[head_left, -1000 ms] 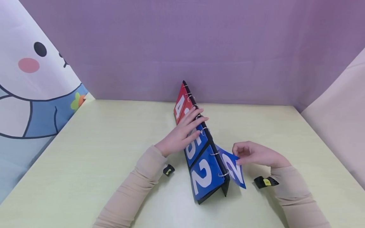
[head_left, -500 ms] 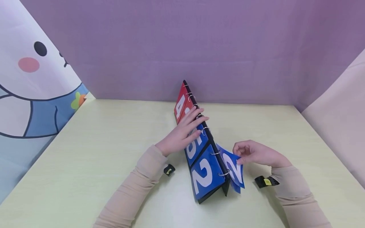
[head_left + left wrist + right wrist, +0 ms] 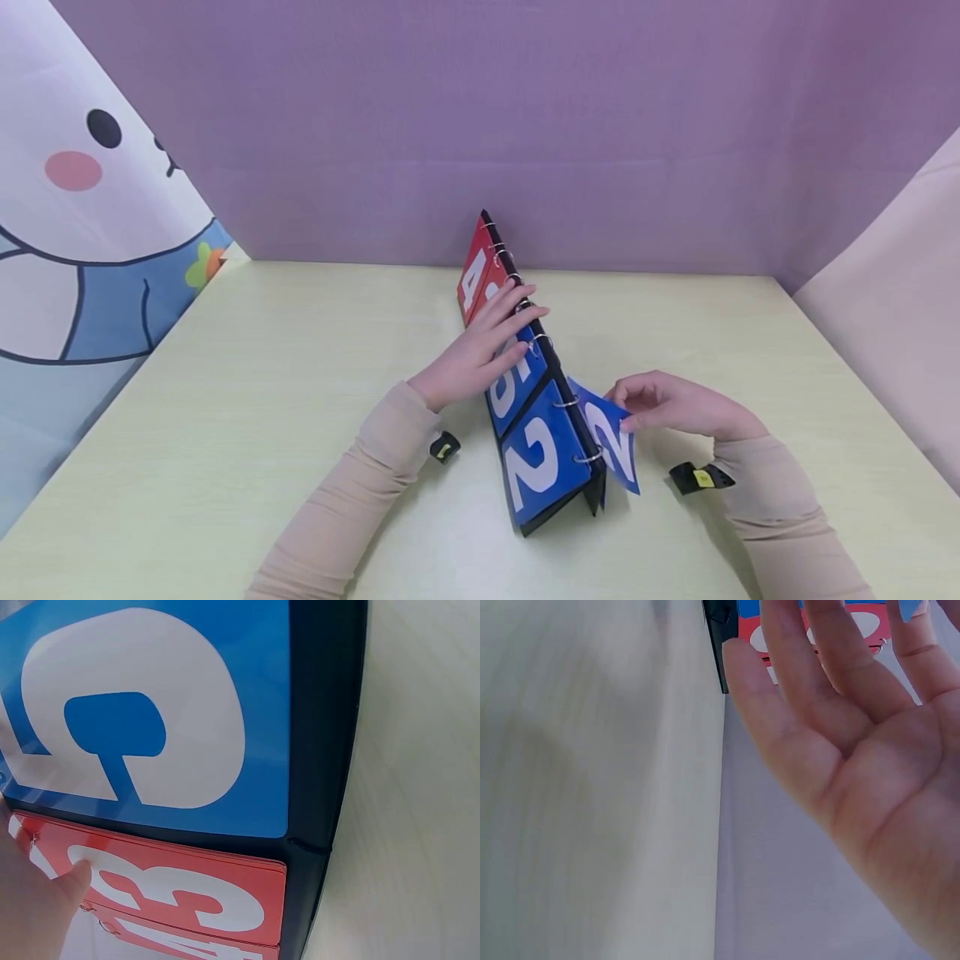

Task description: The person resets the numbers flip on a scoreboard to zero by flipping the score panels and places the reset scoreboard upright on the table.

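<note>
A tabletop flip scoreboard with a black stand (image 3: 592, 497) stands like a tent, its ridge running away from me. Blue number cards (image 3: 536, 467) hang on metal rings at the near end, red cards (image 3: 474, 279) at the far end. My left hand (image 3: 472, 354) rests across the ridge with fairly straight fingers; its thumb (image 3: 73, 883) lies over the red cards in the left wrist view. On the right side, my right hand (image 3: 667, 408) pinches the outer edge of a blue card with a white 2 (image 3: 613, 437), lifted away from the stand. In the right wrist view the other fingers (image 3: 795, 675) are spread.
The pale table (image 3: 262, 400) surrounds the scoreboard. A purple cloth wall (image 3: 510, 125) rises behind, with a cartoon-print cloth (image 3: 97, 250) on the left and a pale one (image 3: 892, 317) on the right. Black wrist straps (image 3: 701, 479) show beside both sleeves.
A second blue card showing under the pinched one half a second ago has swung back towards the stand. The right fingers shifted slightly left. My left hand stays put.
</note>
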`<state>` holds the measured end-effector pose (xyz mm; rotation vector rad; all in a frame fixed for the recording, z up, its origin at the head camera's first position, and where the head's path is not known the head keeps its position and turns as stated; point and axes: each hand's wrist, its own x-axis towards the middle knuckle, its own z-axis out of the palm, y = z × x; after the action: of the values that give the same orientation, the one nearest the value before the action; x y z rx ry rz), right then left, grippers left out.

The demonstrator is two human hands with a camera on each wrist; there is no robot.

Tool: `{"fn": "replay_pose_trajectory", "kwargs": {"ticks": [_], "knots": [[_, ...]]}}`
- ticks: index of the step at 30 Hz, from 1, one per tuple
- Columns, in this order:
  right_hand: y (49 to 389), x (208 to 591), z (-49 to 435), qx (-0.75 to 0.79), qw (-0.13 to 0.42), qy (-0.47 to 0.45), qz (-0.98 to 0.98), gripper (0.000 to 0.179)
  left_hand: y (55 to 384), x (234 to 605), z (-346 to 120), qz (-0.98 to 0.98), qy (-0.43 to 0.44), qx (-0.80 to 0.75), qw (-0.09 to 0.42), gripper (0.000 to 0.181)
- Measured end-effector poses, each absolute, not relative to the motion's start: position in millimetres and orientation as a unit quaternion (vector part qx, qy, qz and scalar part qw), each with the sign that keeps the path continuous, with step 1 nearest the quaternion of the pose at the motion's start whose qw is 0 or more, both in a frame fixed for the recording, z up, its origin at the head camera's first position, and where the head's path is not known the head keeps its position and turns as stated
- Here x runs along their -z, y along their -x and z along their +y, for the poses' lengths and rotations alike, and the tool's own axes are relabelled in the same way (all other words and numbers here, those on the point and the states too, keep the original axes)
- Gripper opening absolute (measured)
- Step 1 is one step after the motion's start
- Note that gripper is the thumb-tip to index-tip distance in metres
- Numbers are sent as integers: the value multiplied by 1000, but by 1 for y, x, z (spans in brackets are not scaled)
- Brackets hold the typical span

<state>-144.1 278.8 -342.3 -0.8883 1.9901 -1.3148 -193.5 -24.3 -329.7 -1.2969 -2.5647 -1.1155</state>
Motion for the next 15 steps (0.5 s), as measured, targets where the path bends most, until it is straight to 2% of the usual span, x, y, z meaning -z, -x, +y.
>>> {"fn": "replay_pose_trajectory", "kwargs": {"ticks": [4,10,15], "knots": [[140,333,284,478,279,300,777,7,193,330,-24,-831,420,363,28,49],[126,309,306,463,190,245,831,4,194,330,-23,-833,419,360,25,50],[119,296,313,465,171,211,843,4,194,329,-22,-833,419,360,24,50]]}}
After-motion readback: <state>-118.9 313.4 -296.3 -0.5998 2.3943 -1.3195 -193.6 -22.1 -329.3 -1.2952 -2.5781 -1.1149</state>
